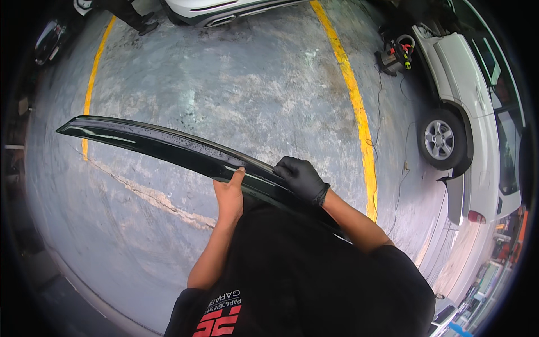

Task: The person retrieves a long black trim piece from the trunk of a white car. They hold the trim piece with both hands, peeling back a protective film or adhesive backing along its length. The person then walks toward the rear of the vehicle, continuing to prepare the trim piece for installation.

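Observation:
A long, curved, glossy dark car trim piece (185, 153), shaped like a spoiler, slants across in front of my body. Small droplets or specks cover part of its upper face, and a thin raised strip runs along its far edge. My bare left hand (229, 194) grips the near edge, thumb on top and the other fingers hidden beneath. In a black glove, my right hand (302, 178) is closed at the far edge, its fingers curled against the strip. Whether anything small sits inside those fingers is hidden. The piece's right end passes under my right forearm.
Worn grey concrete floor (236, 73) carries yellow lines (351, 84) on both sides. A white car (213, 8) stands ahead. On the right are a silver vehicle (457, 67) with its wheel (439, 139), a vacuum-like machine (396, 56) and trailing cables. A person's legs (126, 14) show far left.

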`<state>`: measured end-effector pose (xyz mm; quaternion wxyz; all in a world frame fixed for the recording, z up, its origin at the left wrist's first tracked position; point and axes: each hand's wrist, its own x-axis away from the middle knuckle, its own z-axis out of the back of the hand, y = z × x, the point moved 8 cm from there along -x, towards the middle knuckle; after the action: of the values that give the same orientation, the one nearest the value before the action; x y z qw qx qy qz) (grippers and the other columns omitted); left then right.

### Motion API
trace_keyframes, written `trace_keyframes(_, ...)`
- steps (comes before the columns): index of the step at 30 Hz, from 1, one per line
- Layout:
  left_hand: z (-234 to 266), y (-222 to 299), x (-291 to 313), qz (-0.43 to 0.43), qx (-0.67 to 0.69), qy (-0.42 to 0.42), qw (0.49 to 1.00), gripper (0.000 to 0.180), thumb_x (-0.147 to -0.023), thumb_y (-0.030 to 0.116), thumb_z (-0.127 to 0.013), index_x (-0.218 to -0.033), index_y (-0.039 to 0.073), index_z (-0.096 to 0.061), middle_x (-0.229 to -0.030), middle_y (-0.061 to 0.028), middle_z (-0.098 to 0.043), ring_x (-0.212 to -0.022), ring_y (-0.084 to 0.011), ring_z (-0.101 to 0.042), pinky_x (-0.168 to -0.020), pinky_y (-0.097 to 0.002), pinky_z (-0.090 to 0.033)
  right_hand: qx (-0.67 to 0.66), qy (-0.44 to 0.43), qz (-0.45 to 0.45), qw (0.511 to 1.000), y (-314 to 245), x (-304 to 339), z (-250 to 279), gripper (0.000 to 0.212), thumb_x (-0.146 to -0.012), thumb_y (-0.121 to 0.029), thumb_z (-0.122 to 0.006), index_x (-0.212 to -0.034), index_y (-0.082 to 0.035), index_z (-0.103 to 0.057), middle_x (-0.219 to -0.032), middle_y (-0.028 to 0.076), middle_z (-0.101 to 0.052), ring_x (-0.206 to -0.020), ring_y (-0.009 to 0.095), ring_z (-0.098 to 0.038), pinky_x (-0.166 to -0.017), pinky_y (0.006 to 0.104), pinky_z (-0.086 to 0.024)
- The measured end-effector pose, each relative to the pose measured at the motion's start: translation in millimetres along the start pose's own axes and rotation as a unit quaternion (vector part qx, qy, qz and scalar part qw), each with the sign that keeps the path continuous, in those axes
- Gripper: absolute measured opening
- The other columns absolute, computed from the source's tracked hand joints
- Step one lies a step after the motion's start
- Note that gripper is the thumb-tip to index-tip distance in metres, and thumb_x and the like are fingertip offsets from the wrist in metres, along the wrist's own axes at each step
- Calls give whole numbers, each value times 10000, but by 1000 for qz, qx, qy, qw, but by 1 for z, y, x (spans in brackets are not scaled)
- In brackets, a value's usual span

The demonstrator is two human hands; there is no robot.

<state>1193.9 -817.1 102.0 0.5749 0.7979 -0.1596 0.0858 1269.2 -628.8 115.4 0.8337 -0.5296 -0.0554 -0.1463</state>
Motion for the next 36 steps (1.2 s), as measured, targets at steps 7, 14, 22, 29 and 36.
trace_keyframes(7, -17, -27, 34, 39, -19, -43, 998, 318, -900, -31, -646, -1204, -36, -556, -1119, -76, -620, -1023, -159, -591, -938, -296, -458, -231, -30, -58, 971, 41, 38, 15, 308, -1002, -267, -608, -952, 27, -687, -763, 51, -662, -760, 108, -604, -736, 318, -503)
trace_keyframes(14, -30, -39, 81, 25, -13, -12, 1000, 329, -897, -39, -650, -1211, -28, -555, -1122, -77, -620, -1026, -154, -588, -946, -297, -457, -133, -48, -37, 989, 45, 76, 24, 248, -962, -245, -667, -932, -2, -707, -741, 56, -658, -719, 119, -588, -703, 330, -495)
trace_keyframes(22, -35, -60, 117, 43, -17, -19, 999, 307, -902, -27, -652, -1199, -23, -572, -1109, -61, -621, -1027, -151, -590, -933, -298, -466, -8, -48, -116, 992, 78, 97, 25, 371, -974, -374, -645, -897, -19, -723, -734, 82, -673, -688, 148, -601, -667, 363, -488)
trace_keyframes(29, -21, -62, 127, 55, 55, 35, 996, 270, -922, 147, -741, -1117, -2, -628, -1056, -88, -673, -979, -151, -636, -861, -321, -523, -116, -261, -83, 955, 86, 141, 30, 353, -973, -258, -642, -1230, -15, -646, -1031, 86, -686, -952, 149, -617, -877, 334, -489)
trace_keyframes(36, -42, 12, 167, -145, -615, -111, 767, 339, -740, 312, -872, -887, 58, -704, -776, -96, -665, -808, -288, -665, -766, -372, -517, 88, -128, 7, 988, 101, 150, 63, 351, -890, -305, -671, -1149, -67, -676, -991, 200, -703, -938, 352, -684, -830, 430, -519)
